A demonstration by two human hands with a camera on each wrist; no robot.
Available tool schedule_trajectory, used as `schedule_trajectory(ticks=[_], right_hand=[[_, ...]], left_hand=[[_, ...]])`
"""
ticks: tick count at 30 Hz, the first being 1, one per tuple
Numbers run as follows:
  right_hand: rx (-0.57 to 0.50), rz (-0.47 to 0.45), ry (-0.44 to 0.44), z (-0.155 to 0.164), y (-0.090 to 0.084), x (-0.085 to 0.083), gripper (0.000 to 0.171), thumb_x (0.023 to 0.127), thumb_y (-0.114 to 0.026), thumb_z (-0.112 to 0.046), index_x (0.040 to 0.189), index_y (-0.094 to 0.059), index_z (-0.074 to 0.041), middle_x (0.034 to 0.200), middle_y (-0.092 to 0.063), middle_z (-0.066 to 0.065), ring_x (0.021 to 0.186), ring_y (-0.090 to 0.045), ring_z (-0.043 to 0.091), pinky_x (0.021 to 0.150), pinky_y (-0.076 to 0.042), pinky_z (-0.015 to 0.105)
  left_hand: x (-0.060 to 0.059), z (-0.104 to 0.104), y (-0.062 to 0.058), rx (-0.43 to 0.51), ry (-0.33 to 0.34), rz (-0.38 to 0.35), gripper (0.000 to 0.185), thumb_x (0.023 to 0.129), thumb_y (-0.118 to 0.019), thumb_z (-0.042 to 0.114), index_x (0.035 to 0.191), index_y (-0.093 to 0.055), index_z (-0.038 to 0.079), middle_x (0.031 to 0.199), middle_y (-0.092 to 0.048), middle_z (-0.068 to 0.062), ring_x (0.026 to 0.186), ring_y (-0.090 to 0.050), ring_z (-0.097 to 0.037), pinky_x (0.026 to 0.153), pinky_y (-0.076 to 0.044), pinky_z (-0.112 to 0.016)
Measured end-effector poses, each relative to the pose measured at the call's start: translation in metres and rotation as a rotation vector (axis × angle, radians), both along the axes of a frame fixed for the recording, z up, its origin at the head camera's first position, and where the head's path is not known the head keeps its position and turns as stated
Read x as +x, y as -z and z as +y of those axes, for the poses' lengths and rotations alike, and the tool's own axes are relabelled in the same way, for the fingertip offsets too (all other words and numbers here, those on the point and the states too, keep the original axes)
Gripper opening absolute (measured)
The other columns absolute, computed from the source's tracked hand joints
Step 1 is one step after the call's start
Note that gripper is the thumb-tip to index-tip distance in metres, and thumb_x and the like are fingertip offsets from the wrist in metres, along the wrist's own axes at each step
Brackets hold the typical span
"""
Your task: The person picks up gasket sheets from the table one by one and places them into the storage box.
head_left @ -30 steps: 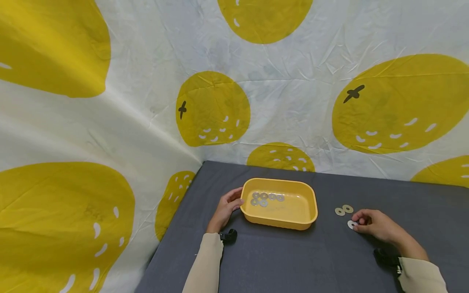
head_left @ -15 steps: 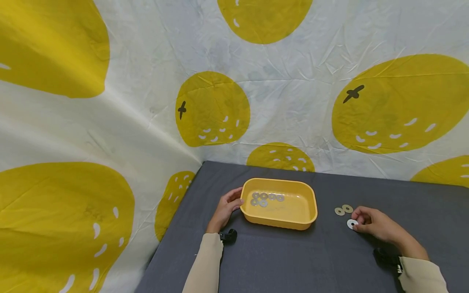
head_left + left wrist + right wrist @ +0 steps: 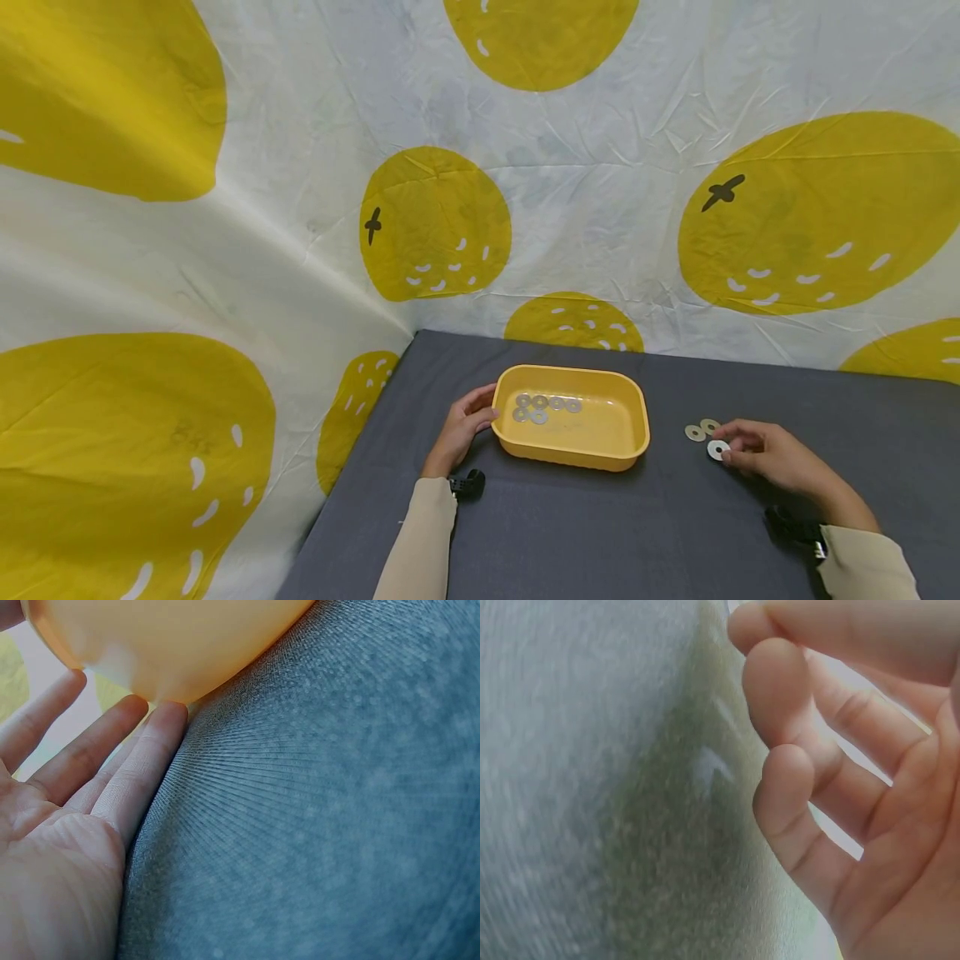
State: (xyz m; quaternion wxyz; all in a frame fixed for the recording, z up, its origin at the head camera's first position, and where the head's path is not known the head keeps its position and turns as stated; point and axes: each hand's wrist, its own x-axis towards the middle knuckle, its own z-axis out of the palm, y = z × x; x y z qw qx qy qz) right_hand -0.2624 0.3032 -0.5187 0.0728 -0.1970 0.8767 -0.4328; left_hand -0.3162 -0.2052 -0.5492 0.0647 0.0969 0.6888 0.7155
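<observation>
A yellow plastic tray [image 3: 574, 457] stands on the dark cloth, with several flat metal washers [image 3: 539, 417] lying in its left half. My left hand [image 3: 459, 429] is at the tray's left end; in the left wrist view its nearly straight fingertips touch the outer wall. To the right of the tray, my right hand [image 3: 772, 454] holds a bright washer [image 3: 717, 450] at the thumb tip, the other fingers curled behind. Two more washers lie just beyond: one [image 3: 695, 433] fully visible, the other [image 3: 708, 427] partly covered by my forefinger. The right wrist view hides the held washer behind the fingers.
The dark grey cloth [image 3: 570, 533] covers the table. A white sheet [image 3: 600, 217] printed with large yellow fruit hangs along the back and left sides. Each wrist carries a black strap device.
My right hand has shifted slightly away from me, carrying the bright washer with it, and its forefinger has extended over the far washer. The left hand and tray stay put.
</observation>
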Motion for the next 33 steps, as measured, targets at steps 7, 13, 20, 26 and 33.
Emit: schedule_trajectory(ticks=[7,13,20,26,33], right_hand=[[-0.053,0.017,0.062,-0.004,-0.002,0.001,0.031,0.096,-0.067,-0.003,0.121,-0.06,0.014,0.078,-0.072,0.003,0.064,-0.061,0.011,0.057,-0.05,0.027],[-0.083,0.021,0.125,-0.009,-0.005,0.002,0.032,0.095,-0.069,-0.003,0.122,-0.061,0.013,0.08,-0.075,0.003,0.065,-0.064,0.011,0.058,-0.051,0.027],[-0.076,-0.01,0.156,-0.012,-0.01,0.001,0.036,0.097,-0.067,-0.004,0.127,-0.059,0.014,0.086,-0.077,0.005,0.069,-0.067,0.01,0.062,-0.055,0.028],[-0.05,-0.056,0.187,-0.013,-0.017,0.001,0.039,0.098,-0.066,-0.007,0.132,-0.058,0.011,0.09,-0.078,0.006,0.074,-0.068,0.012,0.066,-0.057,0.029],[-0.055,-0.081,0.207,-0.02,-0.026,0.003,0.042,0.098,-0.068,-0.011,0.133,-0.058,0.01,0.092,-0.079,0.008,0.074,-0.07,0.014,0.067,-0.057,0.029]], left_hand=[[-0.001,0.0,0.001,0.008,0.001,-0.003,0.052,0.097,-0.066,0.009,0.148,-0.054,0.013,0.148,-0.057,-0.017,0.135,-0.056,-0.035,0.098,-0.056,-0.033],[-0.002,-0.001,0.003,0.021,0.006,-0.001,0.053,0.096,-0.066,0.008,0.148,-0.054,0.012,0.149,-0.056,-0.017,0.136,-0.055,-0.036,0.098,-0.056,-0.032],[-0.003,-0.001,0.004,0.019,0.009,0.0,0.053,0.097,-0.065,0.008,0.148,-0.054,0.011,0.149,-0.056,-0.018,0.137,-0.055,-0.036,0.098,-0.056,-0.032],[-0.003,0.0,0.002,0.015,0.01,0.0,0.053,0.097,-0.064,0.006,0.148,-0.054,0.011,0.149,-0.056,-0.019,0.135,-0.055,-0.037,0.098,-0.057,-0.032],[-0.002,0.0,0.003,0.012,-0.001,-0.007,0.053,0.097,-0.066,0.009,0.148,-0.054,0.011,0.148,-0.056,-0.018,0.135,-0.056,-0.035,0.097,-0.057,-0.031]])
